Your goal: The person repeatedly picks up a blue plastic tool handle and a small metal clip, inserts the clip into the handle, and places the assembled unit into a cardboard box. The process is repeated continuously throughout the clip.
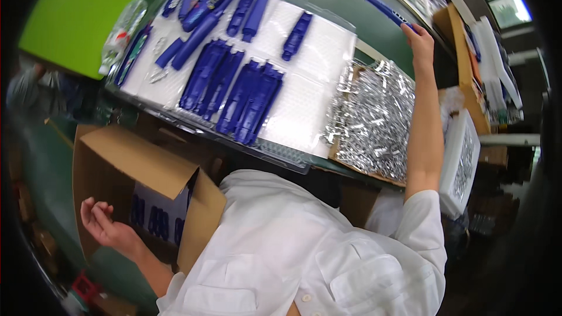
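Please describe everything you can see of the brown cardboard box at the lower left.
The cardboard box is plain brown and looks corrugated. It is open, its flaps folded outward, and it appears tilted, with the opening facing the person. Inside, dark blue plastic pieces lie in a row on a white sheet. The left hand, palm up and empty, is at its opening, below the table edge.

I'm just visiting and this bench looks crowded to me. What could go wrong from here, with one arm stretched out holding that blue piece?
The right hand holds a blue plastic part far out over the shiny metal pieces; a slip might drop it among them. The tray of blue parts sits near the bench edge, above the open cardboard box, so a nudge could tip it. The left hand hangs empty by the box.
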Demonstrator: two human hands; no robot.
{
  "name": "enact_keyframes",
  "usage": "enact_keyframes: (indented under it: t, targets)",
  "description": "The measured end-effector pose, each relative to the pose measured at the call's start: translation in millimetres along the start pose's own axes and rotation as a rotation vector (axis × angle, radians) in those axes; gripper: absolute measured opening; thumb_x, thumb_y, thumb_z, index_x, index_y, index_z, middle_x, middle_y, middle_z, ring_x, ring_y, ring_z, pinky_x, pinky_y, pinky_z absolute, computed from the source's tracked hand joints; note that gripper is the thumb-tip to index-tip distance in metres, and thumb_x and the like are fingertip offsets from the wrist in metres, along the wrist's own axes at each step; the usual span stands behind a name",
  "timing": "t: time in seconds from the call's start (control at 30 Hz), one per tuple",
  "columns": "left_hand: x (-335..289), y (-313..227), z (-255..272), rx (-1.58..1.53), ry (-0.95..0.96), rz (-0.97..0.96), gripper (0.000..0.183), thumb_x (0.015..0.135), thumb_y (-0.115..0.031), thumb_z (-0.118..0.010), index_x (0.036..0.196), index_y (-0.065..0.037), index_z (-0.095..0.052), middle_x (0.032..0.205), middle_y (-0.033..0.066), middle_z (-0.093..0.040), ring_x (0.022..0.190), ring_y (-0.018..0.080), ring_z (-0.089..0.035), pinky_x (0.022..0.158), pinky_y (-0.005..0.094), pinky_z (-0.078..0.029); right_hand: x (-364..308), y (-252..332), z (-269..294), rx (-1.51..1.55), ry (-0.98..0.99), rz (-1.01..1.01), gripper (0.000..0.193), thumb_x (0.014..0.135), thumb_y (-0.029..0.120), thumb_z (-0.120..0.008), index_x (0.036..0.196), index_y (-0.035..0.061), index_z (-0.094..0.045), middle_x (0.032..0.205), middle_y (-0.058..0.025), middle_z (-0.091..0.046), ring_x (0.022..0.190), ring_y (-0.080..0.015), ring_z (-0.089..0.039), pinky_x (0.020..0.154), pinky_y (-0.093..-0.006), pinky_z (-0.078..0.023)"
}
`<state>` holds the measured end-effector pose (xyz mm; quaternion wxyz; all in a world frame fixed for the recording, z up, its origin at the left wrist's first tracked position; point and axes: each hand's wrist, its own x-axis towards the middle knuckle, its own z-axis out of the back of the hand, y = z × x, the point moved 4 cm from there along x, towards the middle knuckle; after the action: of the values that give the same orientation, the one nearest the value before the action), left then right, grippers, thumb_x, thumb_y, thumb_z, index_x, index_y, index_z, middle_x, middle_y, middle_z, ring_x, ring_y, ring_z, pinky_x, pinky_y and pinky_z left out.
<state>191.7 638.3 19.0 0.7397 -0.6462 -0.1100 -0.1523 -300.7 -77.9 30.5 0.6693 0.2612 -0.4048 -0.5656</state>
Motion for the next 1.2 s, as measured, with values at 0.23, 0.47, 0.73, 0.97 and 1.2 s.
enact_keyframes:
  t: [0.23,0.47,0.73,0.97,1.2]
  targets:
    - [-21.4,133.1,68.1,0.184,-0.073,0.391,0.031,0.106,-0.009,-0.054,0.137,-0.007,-0.06,0.123,0.0017,-0.067,0.092,0.0081,-0.061,0.077,0.0232,-0.049,48.3,-46.2,-73.8,-0.393,0.382,0.156,0.043,0.087,0.024,-0.075,0.119,-0.0049,-0.074,0.111,-0.0205,-0.077,0.103,-0.0249,-0.075,0.092,-0.0345,-0.055]
    - [-51.3,242.3,95.2,0.489,0.279,0.518,0.035,0.101,-0.018,-0.062,0.132,-0.002,-0.064,0.117,0.009,-0.072,0.098,0.0176,-0.068,0.084,0.0295,-0.053,26.2,-29.7,-71.4,-0.549,0.512,0.347,0.049,0.092,0.023,-0.068,0.133,-0.0044,-0.065,0.13,-0.0241,-0.07,0.124,-0.0336,-0.066,0.108,-0.0396,-0.048]
    - [-128.7,379.9,114.0,1.185,0.947,0.671,0.056,0.089,-0.028,-0.071,0.137,-0.001,-0.062,0.133,0.0259,-0.066,0.128,0.0361,-0.064,0.105,0.0463,-0.052,-57.5,61.0,-57.0,-0.578,0.377,0.422,0.05,0.096,0.025,-0.067,0.138,-0.0015,-0.062,0.136,-0.0244,-0.066,0.132,-0.0378,-0.06,0.112,-0.0403,-0.044]
    - [-173.9,342.3,169.2,1.563,0.978,0.906,0.063,0.088,-0.038,-0.07,0.14,-0.004,-0.061,0.143,0.0189,-0.062,0.13,0.0327,-0.063,0.106,0.0463,-0.052,-222.1,131.8,-2.5,-0.783,0.461,0.659,0.043,0.095,0.008,-0.069,0.136,-0.0019,-0.06,0.143,-0.0209,-0.061,0.136,-0.0393,-0.055,0.115,-0.0459,-0.042]
    - [-158.2,388.4,306.1,1.519,0.503,0.847,0.035,0.09,-0.03,-0.066,0.113,-0.005,-0.075,0.119,0.0245,-0.072,0.111,0.0439,-0.07,0.095,0.0533,-0.057,-284.9,62.3,2.3,-0.853,0.407,0.561,0.037,0.101,0.012,-0.065,0.136,-0.001,-0.061,0.148,-0.0174,-0.059,0.138,-0.0361,-0.055,0.114,-0.0417,-0.044]
